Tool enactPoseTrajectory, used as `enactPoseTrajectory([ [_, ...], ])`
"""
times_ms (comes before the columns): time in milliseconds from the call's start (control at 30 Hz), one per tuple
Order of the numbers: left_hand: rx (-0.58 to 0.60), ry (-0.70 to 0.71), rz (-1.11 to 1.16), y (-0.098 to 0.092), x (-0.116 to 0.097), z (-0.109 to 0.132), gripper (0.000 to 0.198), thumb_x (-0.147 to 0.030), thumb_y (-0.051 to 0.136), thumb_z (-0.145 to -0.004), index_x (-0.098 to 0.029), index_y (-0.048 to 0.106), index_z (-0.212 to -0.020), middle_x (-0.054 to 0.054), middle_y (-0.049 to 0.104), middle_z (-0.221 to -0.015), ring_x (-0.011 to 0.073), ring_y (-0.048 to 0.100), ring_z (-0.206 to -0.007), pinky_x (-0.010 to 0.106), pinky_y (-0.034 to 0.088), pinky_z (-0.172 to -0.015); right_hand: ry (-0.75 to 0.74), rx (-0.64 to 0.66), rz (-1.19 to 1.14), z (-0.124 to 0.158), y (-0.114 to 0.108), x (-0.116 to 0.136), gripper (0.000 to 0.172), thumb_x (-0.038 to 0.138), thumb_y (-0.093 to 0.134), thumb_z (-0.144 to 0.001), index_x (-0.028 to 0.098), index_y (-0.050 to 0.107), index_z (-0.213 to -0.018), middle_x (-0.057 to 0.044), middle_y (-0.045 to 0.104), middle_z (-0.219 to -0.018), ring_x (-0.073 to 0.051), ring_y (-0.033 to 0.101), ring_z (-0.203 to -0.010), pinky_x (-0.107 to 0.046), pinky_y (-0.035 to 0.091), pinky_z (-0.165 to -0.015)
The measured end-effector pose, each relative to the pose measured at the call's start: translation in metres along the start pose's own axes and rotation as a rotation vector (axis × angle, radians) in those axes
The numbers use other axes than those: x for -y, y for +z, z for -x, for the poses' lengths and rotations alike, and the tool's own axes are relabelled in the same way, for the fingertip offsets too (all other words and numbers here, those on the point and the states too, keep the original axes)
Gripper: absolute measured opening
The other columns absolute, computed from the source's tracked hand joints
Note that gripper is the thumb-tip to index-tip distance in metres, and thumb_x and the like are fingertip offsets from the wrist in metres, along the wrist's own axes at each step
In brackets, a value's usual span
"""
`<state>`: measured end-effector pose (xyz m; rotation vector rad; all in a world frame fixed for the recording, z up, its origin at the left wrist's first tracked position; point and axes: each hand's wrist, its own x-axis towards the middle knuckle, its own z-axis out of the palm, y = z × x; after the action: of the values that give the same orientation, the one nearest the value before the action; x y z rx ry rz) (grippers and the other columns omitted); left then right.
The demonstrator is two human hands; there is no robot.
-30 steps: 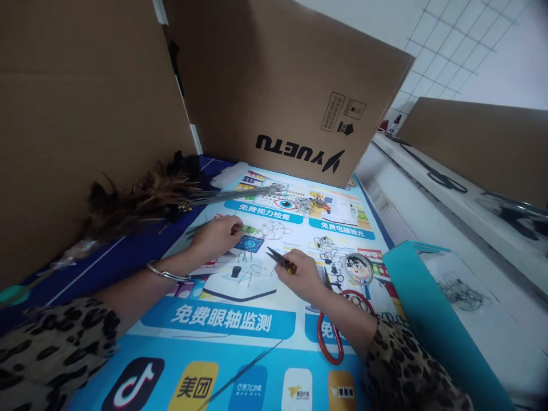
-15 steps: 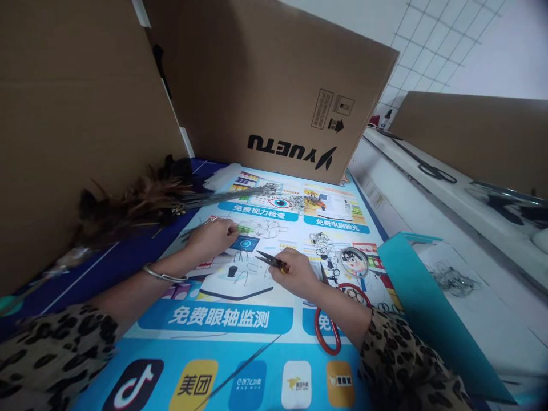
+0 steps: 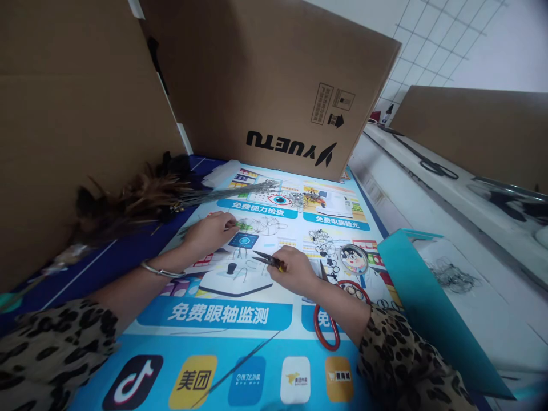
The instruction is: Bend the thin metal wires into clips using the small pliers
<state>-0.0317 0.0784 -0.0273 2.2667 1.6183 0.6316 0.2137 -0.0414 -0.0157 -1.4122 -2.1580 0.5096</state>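
My right hand (image 3: 295,267) is closed around small pliers (image 3: 269,258), whose dark jaws point left above the printed mat (image 3: 274,354). My left hand (image 3: 209,233) has its fingers curled together beside a loose tangle of thin wire (image 3: 268,225); whatever lies between the fingertips is too small to make out. Several short bent wires (image 3: 245,272) lie on the mat below the plier tips. Under my right forearm are red-handled scissors (image 3: 327,339), partly covered. Another tangle of dark wire (image 3: 320,242) sits beyond my right hand, beside a round picture disc (image 3: 354,260).
Brown feathers (image 3: 128,208) and a bundle of thin metal stems (image 3: 209,197) lie at the left. Cardboard panels (image 3: 274,74) stand behind. To the right, a teal-edged box (image 3: 411,308) contains more tangled wire (image 3: 456,275). Long thin wires (image 3: 244,361) cross the front.
My left hand has shifted slightly, its fingertips now by the wire tangle. The pliers have moved slightly left. The view has tilted a little.
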Motion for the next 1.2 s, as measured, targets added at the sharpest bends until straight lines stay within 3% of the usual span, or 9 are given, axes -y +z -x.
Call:
enactPoseTrajectory([
  [333, 0.084, 0.056, 0.062, -0.004, 0.007, -0.006, 0.030, -0.047, 0.060, -0.074, -0.023, 0.071, -0.088, 0.006, 0.075, -0.091, 0.0268, 0.065, -0.089, 0.031, 0.050, -0.075, -0.015, 0.003, 0.019, 0.001, 0.000, -0.001, 0.012, 0.026, 0.065, -0.080, 0.020, 0.060, -0.071, -0.001, 0.056, -0.075, -0.017, 0.054, -0.077, -0.026, 0.038, -0.066],
  [533, 0.172, 0.067, 0.067, -0.031, 0.011, -0.014, 0.040, -0.054, 0.055, -0.080, -0.021, 0.070, -0.094, 0.005, 0.075, -0.091, 0.0220, 0.066, -0.080, 0.028, 0.048, -0.068, -0.031, 0.005, 0.022, 0.001, 0.002, -0.003, 0.012, 0.027, 0.065, -0.080, 0.020, 0.061, -0.072, -0.001, 0.056, -0.075, -0.016, 0.053, -0.075, -0.026, 0.037, -0.064],
  [700, 0.306, 0.146, -0.054, -0.047, -0.006, -0.036, 0.032, -0.050, 0.057, -0.077, -0.024, 0.071, -0.088, 0.001, 0.074, -0.080, 0.0216, 0.064, -0.073, 0.027, 0.044, -0.063, -0.047, 0.011, 0.008, 0.001, 0.001, -0.001, 0.009, 0.026, 0.065, -0.080, 0.020, 0.063, -0.074, -0.001, 0.058, -0.075, -0.016, 0.054, -0.075, -0.025, 0.036, -0.063],
  [933, 0.309, 0.213, -0.094, -0.017, -0.038, -0.074, 0.026, -0.042, 0.058, -0.072, -0.024, 0.072, -0.084, 0.003, 0.075, -0.085, 0.0236, 0.065, -0.078, 0.027, 0.044, -0.068, -0.074, -0.005, 0.032, 0.001, 0.001, -0.001, 0.010, 0.025, 0.065, -0.079, 0.019, 0.062, -0.071, -0.001, 0.059, -0.073, -0.016, 0.054, -0.074, -0.025, 0.036, -0.063],
  [1200, 0.320, 0.188, -0.115, 0.012, -0.043, -0.085, 0.025, -0.043, 0.059, -0.073, -0.024, 0.072, -0.080, 0.005, 0.075, -0.083, 0.0243, 0.065, -0.076, 0.028, 0.042, -0.064, -0.061, 0.022, 0.019, 0.001, -0.001, 0.002, 0.009, 0.025, 0.064, -0.080, 0.019, 0.063, -0.073, -0.002, 0.060, -0.074, -0.016, 0.055, -0.075, -0.025, 0.038, -0.065],
])
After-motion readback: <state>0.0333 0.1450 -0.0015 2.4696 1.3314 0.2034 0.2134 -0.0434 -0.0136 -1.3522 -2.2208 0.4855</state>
